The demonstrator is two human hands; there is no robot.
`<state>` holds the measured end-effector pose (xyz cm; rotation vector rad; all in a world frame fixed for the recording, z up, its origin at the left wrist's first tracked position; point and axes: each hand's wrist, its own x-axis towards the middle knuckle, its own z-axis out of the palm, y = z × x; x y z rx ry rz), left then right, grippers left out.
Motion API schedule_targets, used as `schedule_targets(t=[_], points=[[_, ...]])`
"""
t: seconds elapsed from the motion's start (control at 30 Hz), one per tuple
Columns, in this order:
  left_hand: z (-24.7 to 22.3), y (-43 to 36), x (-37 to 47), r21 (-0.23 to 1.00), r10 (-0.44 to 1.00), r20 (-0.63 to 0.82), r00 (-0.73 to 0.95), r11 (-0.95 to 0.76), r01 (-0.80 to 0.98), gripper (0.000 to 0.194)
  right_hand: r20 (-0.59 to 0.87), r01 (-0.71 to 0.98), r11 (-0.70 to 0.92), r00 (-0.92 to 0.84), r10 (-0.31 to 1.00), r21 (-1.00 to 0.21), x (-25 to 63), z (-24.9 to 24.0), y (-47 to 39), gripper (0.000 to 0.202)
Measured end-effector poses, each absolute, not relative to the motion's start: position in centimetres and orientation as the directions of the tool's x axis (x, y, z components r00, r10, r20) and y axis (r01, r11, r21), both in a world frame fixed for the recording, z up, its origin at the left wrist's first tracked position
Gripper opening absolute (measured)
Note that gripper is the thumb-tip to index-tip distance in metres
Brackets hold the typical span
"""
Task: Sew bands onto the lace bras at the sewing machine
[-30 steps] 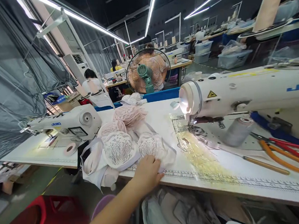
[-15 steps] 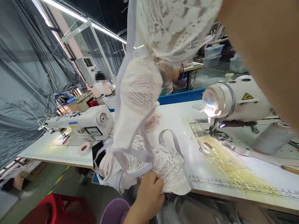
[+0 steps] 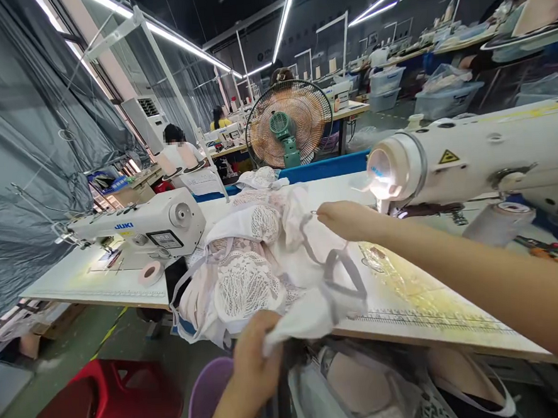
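My left hand (image 3: 257,355) is closed on the edge of a white bra piece (image 3: 309,314) at the table's front edge, slightly blurred. My right hand (image 3: 343,221) reaches in from the right over the white table, its fingers pinched at a thin grey-white strap (image 3: 309,235). To the left of that strap lies a heap of white lace bras (image 3: 248,283), partly hanging over the front edge. A sewing machine (image 3: 450,160) with a lit lamp stands just right of my right hand.
A second sewing machine (image 3: 138,227) stands at the left. Below are a red stool (image 3: 130,401), a purple bin (image 3: 200,390) and a bag of garments (image 3: 365,380). A large fan (image 3: 287,123) and people are beyond the table.
The raised lace bra has come down from in front of the camera. My right arm has lowered to the table. My left hand has shifted slightly left, and the view has turned a little.
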<state>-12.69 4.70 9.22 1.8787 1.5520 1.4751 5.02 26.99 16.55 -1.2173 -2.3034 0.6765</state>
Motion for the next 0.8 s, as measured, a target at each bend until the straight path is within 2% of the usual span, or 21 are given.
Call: schedule_targets(t=[0.07,0.1,0.17,0.27,0.33,0.47,0.63,0.73,0.8], points=[[11.0,5.0,-13.1,0.858,0.799,0.43,-0.421,-0.217,0.465,0.007,0.158,0.596,0.511,-0.543,0.825,-0.619,7.1,16.4,25.5,0.035],[12.0,5.2,-13.2,0.896,0.761,0.39,-0.518,-0.184,0.404,0.007,0.159,0.555,0.52,-0.57,0.806,-0.65,7.9,16.4,24.7,0.04],[13.9,5.8,-13.3,0.95,0.741,0.308,-0.597,-0.205,0.235,0.017,0.158,0.376,0.473,-0.626,0.764,-0.797,9.4,16.1,23.0,0.051],[15.8,6.6,-12.5,0.976,0.821,0.164,-0.547,-0.217,-0.032,0.029,0.196,0.096,0.398,-0.752,0.63,-0.913,10.7,15.0,20.9,0.058],[16.1,7.1,-11.6,0.977,0.868,0.102,-0.487,-0.18,-0.117,0.031,0.216,0.011,0.361,-0.783,0.583,-0.933,11.3,14.1,20.0,0.069],[15.2,8.1,-10.7,0.977,0.902,0.085,-0.423,-0.159,-0.142,0.032,0.24,-0.059,0.296,-0.744,0.624,-0.953,12.2,12.3,19.4,0.08],[14.2,8.5,-12.5,0.977,0.886,0.052,-0.461,-0.142,-0.162,0.037,0.214,-0.074,0.233,-0.715,0.666,-0.97,12.9,10.7,19.2,0.085],[14.5,8.0,-14.1,0.963,0.894,0.082,-0.44,-0.185,-0.195,0.04,0.203,-0.086,0.211,-0.746,0.634,-0.974,12.9,10.6,18.8,0.074],[15.2,7.5,-14.9,0.934,0.932,0.136,-0.336,-0.234,-0.27,0.041,0.192,-0.082,0.199,-0.748,0.635,-0.977,13.0,10.8,18.5,0.061]])
